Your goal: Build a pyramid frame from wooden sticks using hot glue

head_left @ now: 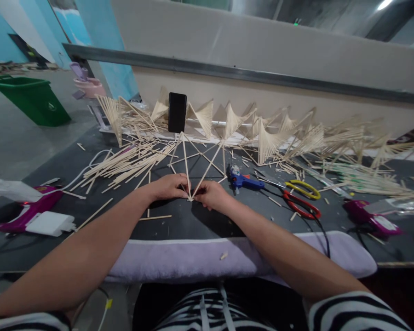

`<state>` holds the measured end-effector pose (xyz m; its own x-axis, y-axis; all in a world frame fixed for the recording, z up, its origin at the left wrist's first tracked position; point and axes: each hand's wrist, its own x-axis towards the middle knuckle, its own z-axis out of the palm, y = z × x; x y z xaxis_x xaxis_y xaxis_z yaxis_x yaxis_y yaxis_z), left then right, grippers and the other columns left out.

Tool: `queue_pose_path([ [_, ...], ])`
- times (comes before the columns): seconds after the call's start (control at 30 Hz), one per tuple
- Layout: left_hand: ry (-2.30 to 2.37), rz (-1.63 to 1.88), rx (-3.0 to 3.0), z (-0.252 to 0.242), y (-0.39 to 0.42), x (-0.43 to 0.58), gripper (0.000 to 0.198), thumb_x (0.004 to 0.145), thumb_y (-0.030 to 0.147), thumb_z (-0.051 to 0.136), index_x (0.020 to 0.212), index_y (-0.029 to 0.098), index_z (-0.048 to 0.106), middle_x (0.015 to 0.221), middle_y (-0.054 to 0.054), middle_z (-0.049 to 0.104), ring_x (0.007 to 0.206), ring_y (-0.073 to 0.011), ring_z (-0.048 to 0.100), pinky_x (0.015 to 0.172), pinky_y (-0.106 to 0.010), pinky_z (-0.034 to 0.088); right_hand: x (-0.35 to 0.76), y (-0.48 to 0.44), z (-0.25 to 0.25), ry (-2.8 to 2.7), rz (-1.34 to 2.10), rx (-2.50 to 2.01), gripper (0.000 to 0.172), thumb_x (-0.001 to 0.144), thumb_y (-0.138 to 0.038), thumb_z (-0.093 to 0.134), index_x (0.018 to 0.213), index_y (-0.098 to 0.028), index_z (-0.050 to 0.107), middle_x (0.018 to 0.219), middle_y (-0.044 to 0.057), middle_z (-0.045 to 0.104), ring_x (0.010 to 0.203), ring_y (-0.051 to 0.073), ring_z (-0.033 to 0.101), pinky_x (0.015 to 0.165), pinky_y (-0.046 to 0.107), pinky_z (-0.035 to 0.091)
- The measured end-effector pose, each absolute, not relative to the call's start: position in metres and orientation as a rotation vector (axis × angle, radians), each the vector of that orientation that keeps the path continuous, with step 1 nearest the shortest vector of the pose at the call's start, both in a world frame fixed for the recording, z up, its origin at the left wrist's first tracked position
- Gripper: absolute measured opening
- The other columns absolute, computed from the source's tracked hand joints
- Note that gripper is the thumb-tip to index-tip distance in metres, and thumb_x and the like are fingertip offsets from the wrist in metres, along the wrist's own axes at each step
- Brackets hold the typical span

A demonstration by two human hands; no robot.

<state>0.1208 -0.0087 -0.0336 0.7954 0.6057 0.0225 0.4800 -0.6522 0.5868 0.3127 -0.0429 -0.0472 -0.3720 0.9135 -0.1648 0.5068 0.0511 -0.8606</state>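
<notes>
An open frame of thin wooden sticks stands on the dark table in front of me, its near corner coming down to a point between my hands. My left hand is closed, with thumb and fingertips at the left side of that corner. From the right, my right hand pinches the same corner, its fingers curled. The exact contact of the fingertips is partly hidden. Past the frame's right side lies a blue glue gun, with scissors with red and yellow handles beyond it.
Loose sticks are heaped at the left. Fan-shaped stick models line the back, and a black phone stands upright among them. Purple power strips with cables lie at both sides. A lilac cloth covers the front edge.
</notes>
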Motion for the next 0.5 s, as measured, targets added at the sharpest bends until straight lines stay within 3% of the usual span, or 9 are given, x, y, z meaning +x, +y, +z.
queue_pose_path([
  [0.17,0.789,0.282,2.379,-0.0330,-0.0082,0.1196,0.019,0.075,0.028,0.062,0.089,0.015,0.065,0.092,-0.004,0.059,0.087,-0.0159,0.056,0.078,-0.024,0.040,0.3133,-0.0418,-0.0479,-1.934,1.258,-1.425,0.013,0.066,-0.011,0.060,0.077,-0.016,0.065,0.049,-0.006,0.050,0.034,0.004,0.045,0.027,0.012,0.034],
  [0.5,0.831,0.302,2.371,-0.0375,-0.0055,0.1210,0.015,0.072,0.028,0.066,0.079,0.015,0.068,0.085,-0.002,0.060,0.083,-0.0140,0.058,0.076,-0.021,0.041,0.3120,-0.0433,-0.0459,-1.941,1.235,-1.452,0.014,0.067,-0.010,0.060,0.079,-0.016,0.065,0.051,-0.006,0.051,0.035,0.003,0.045,0.029,0.011,0.033],
])
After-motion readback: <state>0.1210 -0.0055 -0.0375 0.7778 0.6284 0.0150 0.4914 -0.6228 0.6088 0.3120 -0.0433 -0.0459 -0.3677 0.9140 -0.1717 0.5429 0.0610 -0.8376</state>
